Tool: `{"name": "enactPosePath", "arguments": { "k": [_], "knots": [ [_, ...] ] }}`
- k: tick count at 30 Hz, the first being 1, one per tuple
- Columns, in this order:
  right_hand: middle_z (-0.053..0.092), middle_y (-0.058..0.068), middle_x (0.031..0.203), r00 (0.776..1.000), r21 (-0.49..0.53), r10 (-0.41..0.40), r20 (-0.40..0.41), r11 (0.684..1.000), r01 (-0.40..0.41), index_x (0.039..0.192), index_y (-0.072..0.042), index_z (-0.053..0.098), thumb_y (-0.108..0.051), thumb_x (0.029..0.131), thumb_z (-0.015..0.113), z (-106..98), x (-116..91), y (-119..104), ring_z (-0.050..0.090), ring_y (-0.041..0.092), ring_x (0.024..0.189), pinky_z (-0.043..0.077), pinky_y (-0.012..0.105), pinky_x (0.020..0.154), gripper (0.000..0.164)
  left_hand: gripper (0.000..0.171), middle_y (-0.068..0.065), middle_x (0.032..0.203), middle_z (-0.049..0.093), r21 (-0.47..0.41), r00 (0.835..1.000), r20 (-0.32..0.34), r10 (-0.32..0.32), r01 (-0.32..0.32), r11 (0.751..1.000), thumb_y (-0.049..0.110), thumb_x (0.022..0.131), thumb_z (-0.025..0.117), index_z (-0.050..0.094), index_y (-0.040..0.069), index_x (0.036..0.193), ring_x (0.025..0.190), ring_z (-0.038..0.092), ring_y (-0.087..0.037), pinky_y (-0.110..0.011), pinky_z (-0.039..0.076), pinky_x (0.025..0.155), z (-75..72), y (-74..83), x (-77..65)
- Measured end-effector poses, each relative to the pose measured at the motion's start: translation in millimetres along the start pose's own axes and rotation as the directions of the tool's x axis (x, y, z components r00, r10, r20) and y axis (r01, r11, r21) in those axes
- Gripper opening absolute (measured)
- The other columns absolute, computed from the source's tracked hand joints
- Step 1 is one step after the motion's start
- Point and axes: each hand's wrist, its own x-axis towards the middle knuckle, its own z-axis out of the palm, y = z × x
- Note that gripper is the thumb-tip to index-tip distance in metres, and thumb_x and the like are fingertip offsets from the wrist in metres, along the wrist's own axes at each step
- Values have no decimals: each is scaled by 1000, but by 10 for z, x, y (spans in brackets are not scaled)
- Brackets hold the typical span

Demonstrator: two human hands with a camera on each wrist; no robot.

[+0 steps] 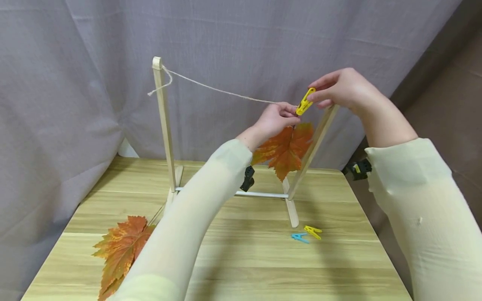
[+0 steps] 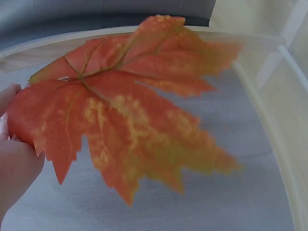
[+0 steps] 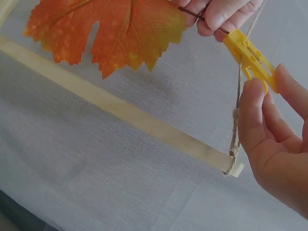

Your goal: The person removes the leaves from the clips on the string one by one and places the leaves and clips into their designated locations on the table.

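My right hand (image 1: 344, 90) pinches a yellow clothespin (image 1: 305, 101) between thumb and fingers, up by the right end of a twine line (image 1: 226, 91). In the right wrist view the nose of the clothespin (image 3: 248, 58) is at the twine and the tip of a brown stem (image 3: 192, 13). My left hand (image 1: 276, 117) pinches that stem just beside the clothespin. Below it hangs an orange-red artificial maple leaf (image 1: 288, 150), which fills much of the left wrist view and partly covers the left fingers there.
The twine spans a wooden frame with a left post (image 1: 164, 125), a right post (image 1: 314, 146) and a white crossbar (image 1: 263, 194). On the wooden table (image 1: 244, 259) lie a second maple leaf (image 1: 122, 251), a blue clothespin (image 1: 300, 238) and a yellow one (image 1: 313, 232). Behind hangs a grey curtain (image 1: 233, 42).
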Motion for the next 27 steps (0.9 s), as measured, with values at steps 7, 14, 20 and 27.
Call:
{"name": "enactPosePath", "arguments": {
  "k": [7, 14, 20, 27],
  "knots": [
    [62, -19, 73, 997, -76, -42, -59, 996, 38, 122, -1, 59, -29, 84, 70, 2, -50, -4, 62, -5, 64, 53, 28, 82, 49, 16, -13, 99, 70, 44, 999, -42, -11, 13, 999, 10, 84, 69, 67, -2, 94, 78, 60, -10, -15, 47, 66, -20, -25, -7],
    [61, -22, 66, 991, -68, -26, -131, 998, 17, 116, -5, 64, -35, 83, 70, -60, -87, -27, 62, -4, 63, 49, 29, 81, 45, 16, -13, 98, 71, 94, 1000, 11, 14, -15, 995, 12, 85, 69, 67, -1, 95, 80, 62, -10, -15, 48, 69, -69, -71, -19],
    [61, -25, 63, 987, -20, -15, -158, 1000, 12, 108, -16, 68, -39, 80, 71, -113, -103, -68, 62, -5, 62, 44, 36, 92, 37, 15, -13, 95, 71, 95, 999, 18, 36, -38, 995, 12, 84, 69, 67, -1, 92, 79, 63, -13, -18, 50, 72, -128, -66, -59],
    [62, -24, 66, 978, 114, 0, -210, 993, 24, 103, -20, 69, -37, 76, 73, -206, -145, -71, 62, -4, 64, 32, 43, 109, 32, 8, -10, 88, 72, 86, 998, 22, 53, -54, 995, 8, 84, 69, 67, 1, 86, 76, 63, -12, -19, 50, 71, -178, -64, -95]
  ]
}}
